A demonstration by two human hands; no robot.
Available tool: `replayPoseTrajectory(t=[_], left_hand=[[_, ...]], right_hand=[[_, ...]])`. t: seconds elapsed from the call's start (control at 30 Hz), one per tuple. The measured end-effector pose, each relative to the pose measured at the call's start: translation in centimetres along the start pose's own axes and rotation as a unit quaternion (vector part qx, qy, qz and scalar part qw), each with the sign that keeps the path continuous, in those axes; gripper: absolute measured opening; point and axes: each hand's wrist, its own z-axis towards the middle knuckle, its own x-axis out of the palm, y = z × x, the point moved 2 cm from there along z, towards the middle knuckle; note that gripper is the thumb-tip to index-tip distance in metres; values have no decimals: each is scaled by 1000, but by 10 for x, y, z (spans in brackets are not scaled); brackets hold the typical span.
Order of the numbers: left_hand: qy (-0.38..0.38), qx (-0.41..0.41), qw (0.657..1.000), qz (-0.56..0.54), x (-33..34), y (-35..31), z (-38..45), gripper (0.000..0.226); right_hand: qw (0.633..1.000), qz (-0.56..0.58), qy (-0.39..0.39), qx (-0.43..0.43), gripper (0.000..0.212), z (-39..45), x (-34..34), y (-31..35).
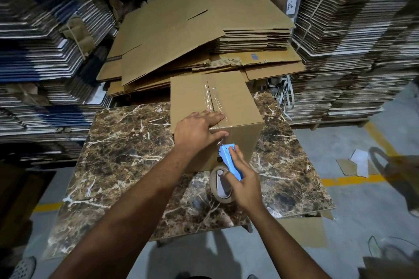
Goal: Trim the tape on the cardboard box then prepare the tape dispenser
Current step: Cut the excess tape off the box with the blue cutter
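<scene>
Cardboard box (229, 106) — taped, on marble table (127, 142); left hand (197, 130) flat, fingers spread, on near edge. Right hand (243, 184) grips blue tape dispenser (230, 161) — against near face.

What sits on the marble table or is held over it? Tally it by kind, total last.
Cardboard box: 1
Blue tape dispenser, with its tape roll: 1
Hands, left hand and right hand: 2
Total: 4
</scene>
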Motion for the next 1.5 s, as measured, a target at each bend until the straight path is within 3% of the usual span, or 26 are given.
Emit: replayPoseTrajectory(t=[0.2, 0.47, 0.63, 0.83, 1.0, 1.07, 1.2, 1.3, 1.5], left_hand=[[-4, -8, 1000, -1, 1, 0, 0, 67], [-4, 5, 1000, -5, 3, 0, 0, 69], [-14, 1, 1000, 9, -7, -5, -2, 64], [-13, 20, 1000, -8, -2, -2, -3, 67], [11, 104, 990, 98, 17, 6, -14, 103], [-3, 103, 990, 98, 19, 6, -14, 96], [-112, 30, 992, 44, 20, -9, -12, 66], [-134, 23, 988, 73, 34, -13, -14, 60], [-53, 27, 990, 127, 33, -16, -16, 94]], right_hand=[[996, 53, 28, 66, 73, 17, -11, 9], [992, 8, 87, 86, 68, 36, -29, 17], [977, -129, 125, 114, 63, 29, -29, 4], [985, -83, 97, 117, 70, 0, -17, -13], [987, -98, 83, 97, 66, 5, -24, -12], [988, -99, 70, 94, 66, 3, -25, -11], [991, -92, 59, 83, 67, -1, -25, -7], [992, -91, 51, 75, 67, -2, -24, -6], [993, -86, 39, 74, 64, -12, -25, -13]])
